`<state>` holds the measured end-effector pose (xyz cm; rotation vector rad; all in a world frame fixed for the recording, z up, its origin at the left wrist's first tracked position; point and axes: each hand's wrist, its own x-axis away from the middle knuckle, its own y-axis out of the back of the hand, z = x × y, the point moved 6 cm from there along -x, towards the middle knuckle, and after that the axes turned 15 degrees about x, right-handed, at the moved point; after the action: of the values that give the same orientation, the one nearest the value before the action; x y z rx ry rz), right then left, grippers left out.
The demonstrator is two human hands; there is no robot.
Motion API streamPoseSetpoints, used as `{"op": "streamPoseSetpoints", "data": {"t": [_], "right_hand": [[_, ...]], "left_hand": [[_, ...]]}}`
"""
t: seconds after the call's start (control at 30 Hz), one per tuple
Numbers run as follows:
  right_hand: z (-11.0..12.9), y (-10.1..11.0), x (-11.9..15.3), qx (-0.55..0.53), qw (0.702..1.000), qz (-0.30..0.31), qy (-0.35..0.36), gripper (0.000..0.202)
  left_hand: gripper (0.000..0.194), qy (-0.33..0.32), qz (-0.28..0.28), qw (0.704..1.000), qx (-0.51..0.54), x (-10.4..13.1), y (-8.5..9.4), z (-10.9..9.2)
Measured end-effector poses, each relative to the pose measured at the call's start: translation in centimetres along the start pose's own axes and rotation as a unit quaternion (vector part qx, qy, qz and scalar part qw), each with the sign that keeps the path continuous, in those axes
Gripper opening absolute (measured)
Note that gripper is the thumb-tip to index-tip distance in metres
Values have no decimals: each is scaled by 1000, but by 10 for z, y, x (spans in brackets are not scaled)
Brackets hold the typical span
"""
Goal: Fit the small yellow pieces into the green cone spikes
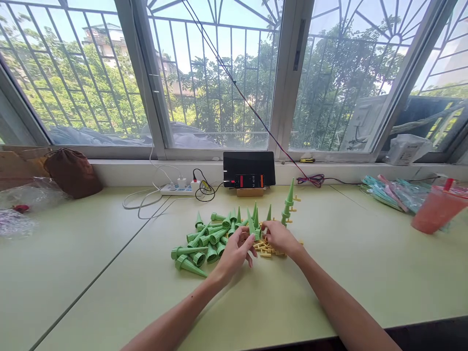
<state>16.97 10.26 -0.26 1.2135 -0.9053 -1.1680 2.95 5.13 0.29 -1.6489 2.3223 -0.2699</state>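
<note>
My left hand is closed around a green plant watering spike, its pointed end up. Close to that spike's collar, my right hand has its fingers bent in a pinch; whatever lies between them is hidden. A heap of loose green watering spikes lies to the left of my hands. Small yellow T-shaped valves are piled under and between them. Behind my right hand rises a stack of nested green spikes with yellow valves sticking out to the right.
A phone leans on a dark tablet by the window. A power strip with cables lies left of it. At right are a red plastic cup and plastic packets; at far left, a brown pouch.
</note>
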Motion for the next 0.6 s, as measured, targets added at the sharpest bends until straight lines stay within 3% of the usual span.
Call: {"op": "streamPoseSetpoints", "data": {"t": [0.6], "right_hand": [[1,4,0,35,999,-19,-1,16]], "left_hand": [[38,1,0,1000,-8,1,0,-1]]}}
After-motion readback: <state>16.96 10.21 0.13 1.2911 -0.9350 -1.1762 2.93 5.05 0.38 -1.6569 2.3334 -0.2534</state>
